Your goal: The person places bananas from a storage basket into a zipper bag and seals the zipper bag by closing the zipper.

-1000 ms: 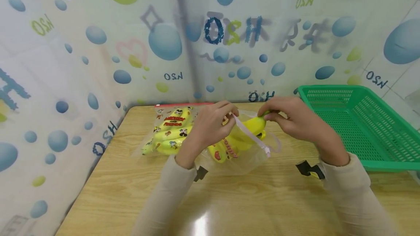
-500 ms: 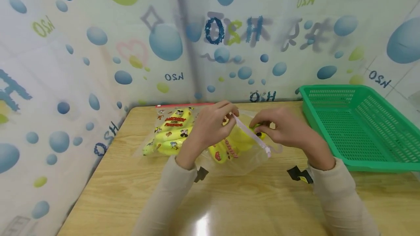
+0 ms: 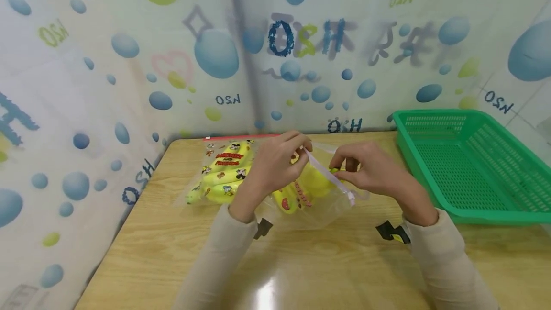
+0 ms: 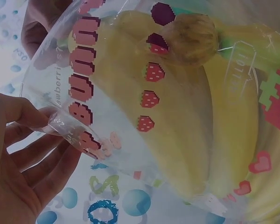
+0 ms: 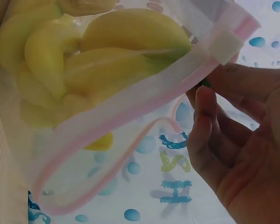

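Observation:
My left hand (image 3: 277, 161) pinches the rim of a clear zip bag (image 4: 116, 140) printed with strawberries and bunny lettering. Several bananas (image 5: 135, 30) lie inside it, seen through the plastic. The bag's mouth, edged by a pink zip strip (image 5: 144, 105) with a white slider (image 5: 225, 46), gapes toward the right. At that mouth my right hand (image 3: 368, 166) pinches the green tip of a banana, whose yellow body (image 5: 116, 70) is within the bag. Left of the left hand lies a second zip bag (image 3: 228, 157), red-edged, with cartoon prints and bananas in it.
A green plastic basket (image 3: 495, 216) stands on the wooden table (image 3: 327, 257) at the right. Behind the table hangs a white sheet (image 3: 193, 123) with blue and green spots. A black wrist mount (image 3: 389, 231) sits near the right cuff.
My right hand has moved left and slightly down with the banana, which has slid further into the bag. The left hand has stayed in place on the bag's rim.

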Available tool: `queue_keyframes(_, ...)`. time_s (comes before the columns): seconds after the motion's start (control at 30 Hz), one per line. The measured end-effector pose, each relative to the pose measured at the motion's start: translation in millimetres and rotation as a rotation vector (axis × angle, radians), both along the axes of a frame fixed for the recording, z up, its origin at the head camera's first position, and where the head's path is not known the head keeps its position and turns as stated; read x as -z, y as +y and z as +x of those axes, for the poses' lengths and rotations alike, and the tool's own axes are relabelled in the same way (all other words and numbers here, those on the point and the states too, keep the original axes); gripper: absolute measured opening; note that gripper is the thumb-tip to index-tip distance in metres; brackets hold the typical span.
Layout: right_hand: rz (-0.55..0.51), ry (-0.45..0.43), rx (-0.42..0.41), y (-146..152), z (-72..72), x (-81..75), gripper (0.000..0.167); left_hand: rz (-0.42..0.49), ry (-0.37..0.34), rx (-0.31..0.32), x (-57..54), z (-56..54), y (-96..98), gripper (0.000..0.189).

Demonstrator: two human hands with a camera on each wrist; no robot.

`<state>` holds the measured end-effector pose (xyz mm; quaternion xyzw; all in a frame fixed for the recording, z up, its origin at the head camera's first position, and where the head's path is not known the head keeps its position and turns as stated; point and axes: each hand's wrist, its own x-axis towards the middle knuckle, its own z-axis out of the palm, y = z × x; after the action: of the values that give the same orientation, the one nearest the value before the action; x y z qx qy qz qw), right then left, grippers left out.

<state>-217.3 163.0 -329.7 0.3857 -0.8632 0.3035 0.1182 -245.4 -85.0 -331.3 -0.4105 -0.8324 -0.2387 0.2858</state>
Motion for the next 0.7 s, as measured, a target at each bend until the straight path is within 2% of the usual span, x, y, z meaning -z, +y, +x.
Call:
queue_keyframes(0.17, -0.045, 0.005, -0.022, 2.1, 2.8, 0.1, 0.019, -0.011, -0.01, -0.006, 0.3, -0.7, 1.7, 0.014)
queue_keyframes(0.33, -0.042, -0.002, -0.06, 5.1, 2.9, -0.7, 0.025, -0.018, -0.008, -0.012, -0.3, -0.8, 3.0, 0.014)
queue_keyframes(0.53, -0.009, -0.055, -0.068, 8.1, 2.2, -2.3, 0.026, -0.011, -0.009, -0.019, -0.4, -0.3, 3.1, 0.014)
queue_keyframes(0.7, 0.043, -0.149, -0.082, 10.5, 1.5, -2.2, 0.028, 0.0, -0.024, -0.019, 0.7, 0.0, 1.9, 0.013)
